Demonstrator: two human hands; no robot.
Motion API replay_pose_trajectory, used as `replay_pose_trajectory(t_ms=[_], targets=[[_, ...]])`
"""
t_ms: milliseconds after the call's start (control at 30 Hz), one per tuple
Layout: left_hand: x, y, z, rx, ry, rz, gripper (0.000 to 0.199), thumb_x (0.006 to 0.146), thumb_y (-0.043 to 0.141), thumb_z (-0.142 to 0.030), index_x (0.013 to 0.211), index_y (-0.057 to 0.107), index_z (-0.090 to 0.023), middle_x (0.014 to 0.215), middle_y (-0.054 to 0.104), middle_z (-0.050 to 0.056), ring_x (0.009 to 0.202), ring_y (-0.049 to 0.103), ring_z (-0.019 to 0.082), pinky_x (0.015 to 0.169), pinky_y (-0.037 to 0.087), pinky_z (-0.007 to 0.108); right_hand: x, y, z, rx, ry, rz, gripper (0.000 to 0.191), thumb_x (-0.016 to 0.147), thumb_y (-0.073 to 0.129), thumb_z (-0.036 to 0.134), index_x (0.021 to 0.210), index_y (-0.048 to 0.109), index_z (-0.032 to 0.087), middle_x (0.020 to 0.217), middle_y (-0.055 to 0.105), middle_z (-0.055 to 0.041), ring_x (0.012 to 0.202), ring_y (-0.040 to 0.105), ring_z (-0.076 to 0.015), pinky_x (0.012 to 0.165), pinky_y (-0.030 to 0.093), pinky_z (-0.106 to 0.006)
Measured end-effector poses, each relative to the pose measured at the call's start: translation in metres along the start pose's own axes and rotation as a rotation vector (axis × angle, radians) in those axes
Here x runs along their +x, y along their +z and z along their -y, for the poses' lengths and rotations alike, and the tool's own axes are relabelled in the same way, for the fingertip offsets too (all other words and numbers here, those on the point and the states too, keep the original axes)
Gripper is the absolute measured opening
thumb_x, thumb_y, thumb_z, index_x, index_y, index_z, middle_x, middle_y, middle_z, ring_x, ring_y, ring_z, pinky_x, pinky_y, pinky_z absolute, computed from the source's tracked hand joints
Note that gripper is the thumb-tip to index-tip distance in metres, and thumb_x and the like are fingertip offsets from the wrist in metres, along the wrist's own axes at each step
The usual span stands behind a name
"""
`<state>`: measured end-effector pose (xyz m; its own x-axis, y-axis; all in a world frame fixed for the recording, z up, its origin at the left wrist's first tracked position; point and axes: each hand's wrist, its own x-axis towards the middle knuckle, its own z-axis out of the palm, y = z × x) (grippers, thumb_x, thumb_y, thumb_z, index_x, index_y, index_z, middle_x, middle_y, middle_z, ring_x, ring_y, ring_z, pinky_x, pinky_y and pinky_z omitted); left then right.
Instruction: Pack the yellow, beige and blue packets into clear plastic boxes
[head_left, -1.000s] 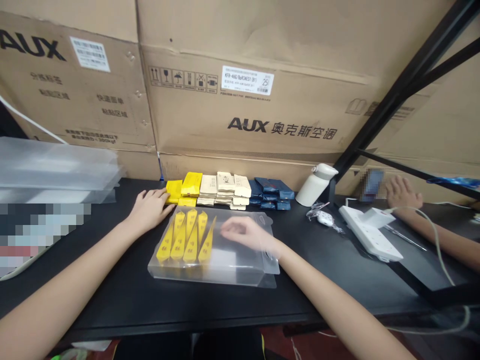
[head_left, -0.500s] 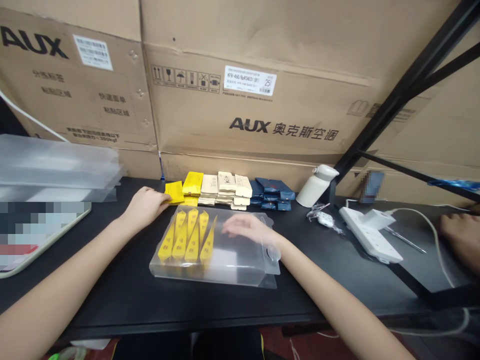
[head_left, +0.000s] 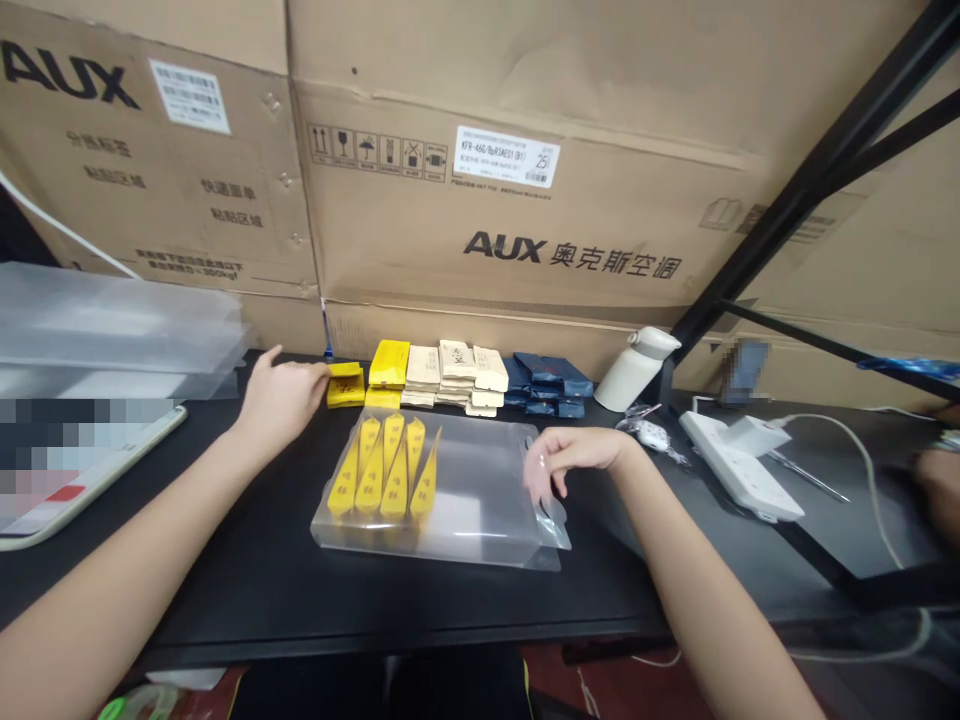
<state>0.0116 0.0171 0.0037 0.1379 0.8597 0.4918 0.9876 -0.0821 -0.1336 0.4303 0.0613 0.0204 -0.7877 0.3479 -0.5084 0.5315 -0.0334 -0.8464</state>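
My left hand [head_left: 289, 395] reaches to the back of the desk, its fingertips closed on the edge of a small yellow packet [head_left: 346, 386] at the left end of the packet row. In front of me lies a clear plastic box [head_left: 480, 500], with several yellow packets [head_left: 382, 480] standing in two rows in its left part. My right hand [head_left: 562, 460] is at the box's right end, fingers bent around the clear flap with the hanging hole. Part of those fingers shows through the plastic.
Stacks of yellow packets [head_left: 388, 370], cream packets [head_left: 459, 372] and dark blue packets [head_left: 547, 380] line the back by cardboard boxes [head_left: 525, 280]. A white bottle [head_left: 634, 370], power strip [head_left: 739, 465] and black metal frame [head_left: 757, 240] are right. Clear plastic sheets [head_left: 112, 330] lie left. Another person's hand [head_left: 941, 485] is far right.
My right hand has moved right, from above the box to its end flap. The left hand's yellow packet has tilted, while the box sits slightly farther right in view.
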Motion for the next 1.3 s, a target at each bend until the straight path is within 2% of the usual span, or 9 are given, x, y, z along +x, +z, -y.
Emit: replay_pose_trajectory(t_ms=[133,300,467,567,633,767,933,1100,1300], targets=[[-0.001,-0.012,0.009,-0.116,-0.113,-0.174,0.036,0.093,0.034,-0.028,0.097,0.069,-0.021,0.084,0.075,0.007,0.087,0.069,0.027,0.110,0.032,0.050,-0.008,-0.009,-0.004,0.007,0.103,-0.314,0.018,0.072,0.057,0.026,0.065,0.069,0.014,0.053,0.065,-0.0028,0.042,0.057,-0.0100,0.038,0.043,-0.017],[-0.003,-0.022,-0.002,-0.473,-0.213,-0.481,0.024,0.091,0.049,-0.039,0.099,0.069,-0.027,0.100,0.075,-0.001,0.107,0.065,0.026,0.109,0.040,0.044,-0.001,-0.011,0.002,-0.009,-0.110,-0.892,0.023,0.072,0.049,0.027,0.050,0.045,0.021,0.036,0.036,0.0062,0.032,0.029,-0.0070,0.032,0.028,-0.020],[0.000,-0.025,-0.037,-1.047,-0.360,-0.546,0.023,0.077,0.068,-0.041,0.088,0.067,-0.020,0.090,0.077,0.003,0.086,0.073,0.024,0.084,0.059,0.040,0.023,0.010,0.009,-0.301,-0.453,-1.284,0.017,0.083,0.050,0.028,0.068,0.053,0.020,0.057,0.054,0.0013,0.053,0.051,-0.0122,0.053,0.044,-0.024],[-0.001,-0.024,-0.057,-1.365,-0.379,-0.297,0.026,0.070,0.073,-0.040,0.081,0.062,-0.019,0.086,0.077,0.007,0.079,0.074,0.025,0.076,0.061,0.038,0.033,0.031,0.017,-0.431,-0.564,-1.214,0.017,0.086,0.057,0.036,0.083,0.062,0.019,0.079,0.067,-0.0044,0.076,0.064,-0.0185,0.073,0.052,-0.032],[-0.005,-0.024,-0.067,-1.466,-0.358,-0.139,0.029,0.068,0.075,-0.041,0.077,0.057,-0.019,0.087,0.077,0.008,0.076,0.075,0.024,0.072,0.061,0.037,0.037,0.042,0.021,-0.427,-0.595,-1.040,0.023,0.084,0.064,0.039,0.097,0.065,0.019,0.098,0.070,-0.0068,0.092,0.066,-0.0215,0.087,0.052,-0.038],[-0.016,-0.028,-0.080,-1.468,-0.145,0.140,0.027,0.074,0.072,-0.041,0.077,0.056,-0.021,0.083,0.076,0.007,0.076,0.073,0.023,0.068,0.059,0.035,0.042,0.052,0.024,-0.379,-0.618,-0.807,0.048,0.075,0.075,0.039,0.119,0.063,0.022,0.123,0.066,-0.0078,0.113,0.062,-0.0257,0.102,0.046,-0.046],[-0.021,-0.031,-0.086,-1.168,0.053,0.133,0.019,0.078,0.068,-0.036,0.071,0.064,-0.019,0.081,0.073,0.005,0.077,0.069,0.021,0.074,0.056,0.036,0.048,0.056,0.022,-0.293,-0.624,-0.775,0.044,0.075,0.076,0.036,0.116,0.067,0.023,0.122,0.068,-0.0059,0.114,0.062,-0.0265,0.104,0.045,-0.049],[-0.019,-0.030,-0.083,-1.175,0.125,0.222,0.014,0.079,0.067,-0.033,0.084,0.070,-0.020,0.089,0.075,0.005,0.083,0.069,0.021,0.079,0.056,0.036,0.049,0.056,0.023,-0.195,-0.631,-0.769,0.035,0.074,0.077,0.033,0.107,0.071,0.022,0.113,0.072,-0.0053,0.106,0.066,-0.0244,0.101,0.048,-0.047],[-0.016,-0.021,-0.073,-0.948,0.153,0.151,0.041,0.075,0.071,-0.048,0.107,0.068,-0.023,0.121,0.067,0.009,0.115,0.060,0.028,0.103,0.043,0.047,0.049,0.046,0.021,0.265,-0.606,-0.796,0.041,0.068,0.079,0.041,0.102,0.071,0.020,0.111,0.073,-0.0073,0.101,0.069,-0.0234,0.094,0.052,-0.041]])
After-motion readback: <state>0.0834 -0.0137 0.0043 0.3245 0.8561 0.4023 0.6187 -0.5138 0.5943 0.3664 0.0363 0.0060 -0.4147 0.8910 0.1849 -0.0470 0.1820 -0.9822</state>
